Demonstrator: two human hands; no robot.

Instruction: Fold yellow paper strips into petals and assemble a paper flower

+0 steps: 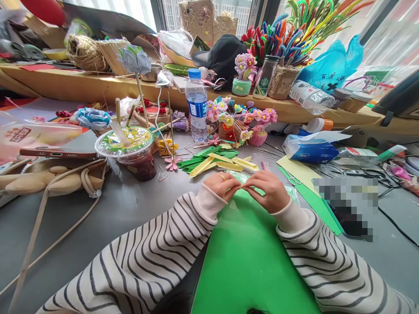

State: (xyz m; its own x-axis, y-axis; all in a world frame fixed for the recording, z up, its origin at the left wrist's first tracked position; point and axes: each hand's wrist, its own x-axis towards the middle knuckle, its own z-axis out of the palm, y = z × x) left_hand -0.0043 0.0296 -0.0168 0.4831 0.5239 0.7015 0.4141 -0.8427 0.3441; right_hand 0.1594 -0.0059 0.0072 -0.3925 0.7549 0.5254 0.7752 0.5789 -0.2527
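Observation:
My left hand (221, 185) and my right hand (267, 190) meet fingertip to fingertip above a green board (248, 257). Both are pinched closed around something small; a sliver of yellow, which looks like paper, shows between the fingertips, and the rest of it is hidden. A ring is on a finger of the left hand. Just beyond the hands lie folded yellow paper strips (225, 163) on top of folded green paper strips (199, 160). A clear plastic sheet or bag (290, 194) lies partly under the right hand.
To the left stand a lidded drink cup (137, 163) and a phone (59, 153). A water bottle (197, 109) rises behind the strips. At right are small scissors (293, 179), a tissue pack (309, 148) and another phone (348, 220). Craft flowers (242, 117) line the back.

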